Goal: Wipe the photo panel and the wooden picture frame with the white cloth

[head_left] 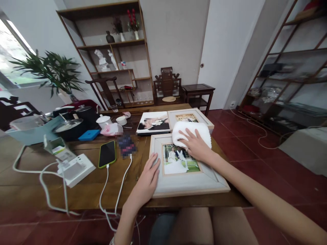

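A white picture frame [186, 185] with a pale wooden edge lies flat before me, holding a wedding photo [176, 161] of a couple on grass. My left hand [146, 178] rests along its left edge, fingers stretched out and lying against the border. On the frame's upper right part, my right hand [195, 144] presses down on a folded white cloth [176, 131], fingers spread over it. The cloth covers the frame's top right corner and part of the photo. Just behind lie a second white frame [204, 117] and a photo panel [153, 122] showing a dark-and-white picture.
Left on the wooden table [89, 192] are a green-edged phone [107, 154] on a white cable, a white box [79, 168], a blue box [89, 135], a lidded pan [68, 126] and a white lidded bowl [104, 120]. Shelves [112, 44] and a wooden chair [167, 83] stand behind.
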The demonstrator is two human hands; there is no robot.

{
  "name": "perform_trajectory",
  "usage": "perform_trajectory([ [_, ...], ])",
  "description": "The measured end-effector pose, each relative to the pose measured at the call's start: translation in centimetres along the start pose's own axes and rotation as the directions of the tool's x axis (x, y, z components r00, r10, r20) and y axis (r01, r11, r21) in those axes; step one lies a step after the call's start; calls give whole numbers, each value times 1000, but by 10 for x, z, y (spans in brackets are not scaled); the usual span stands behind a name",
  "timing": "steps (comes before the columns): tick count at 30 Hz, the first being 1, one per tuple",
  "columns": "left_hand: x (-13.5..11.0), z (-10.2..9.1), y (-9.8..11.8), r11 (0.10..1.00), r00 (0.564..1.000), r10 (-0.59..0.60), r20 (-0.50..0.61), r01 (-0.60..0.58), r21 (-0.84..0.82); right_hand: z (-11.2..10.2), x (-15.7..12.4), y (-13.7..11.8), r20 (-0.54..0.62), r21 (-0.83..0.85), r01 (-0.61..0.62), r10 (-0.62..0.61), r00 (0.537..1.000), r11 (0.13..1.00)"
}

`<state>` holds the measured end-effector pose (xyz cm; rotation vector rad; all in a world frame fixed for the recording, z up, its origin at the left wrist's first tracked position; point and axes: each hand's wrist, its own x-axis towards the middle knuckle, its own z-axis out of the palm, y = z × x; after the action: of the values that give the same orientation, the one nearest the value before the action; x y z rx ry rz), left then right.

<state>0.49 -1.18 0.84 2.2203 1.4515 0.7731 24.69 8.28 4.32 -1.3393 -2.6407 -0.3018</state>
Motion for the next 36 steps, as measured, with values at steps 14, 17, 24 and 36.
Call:
perform_trajectory([
  [14, -1, 6, -3, 999, 996, 42, -80, -42, 2, -55, -108, -81, 344, 347, 99, -225, 912, 933],
  [17, -1, 6, -4, 998, 994, 61, -91, -62, 2, -49, -103, -77, 255, 330, 106, -197, 947, 938],
  [24, -1, 3, -4, 999, 998, 52, -46, -52, -3, -19, -41, -11, 89, 95, -50, 42, 995, 994],
  [36, -2, 5, -2, 1000, 998, 21, -51, -21, 3, -33, -54, -53, 252, 239, 92, -153, 956, 967],
])
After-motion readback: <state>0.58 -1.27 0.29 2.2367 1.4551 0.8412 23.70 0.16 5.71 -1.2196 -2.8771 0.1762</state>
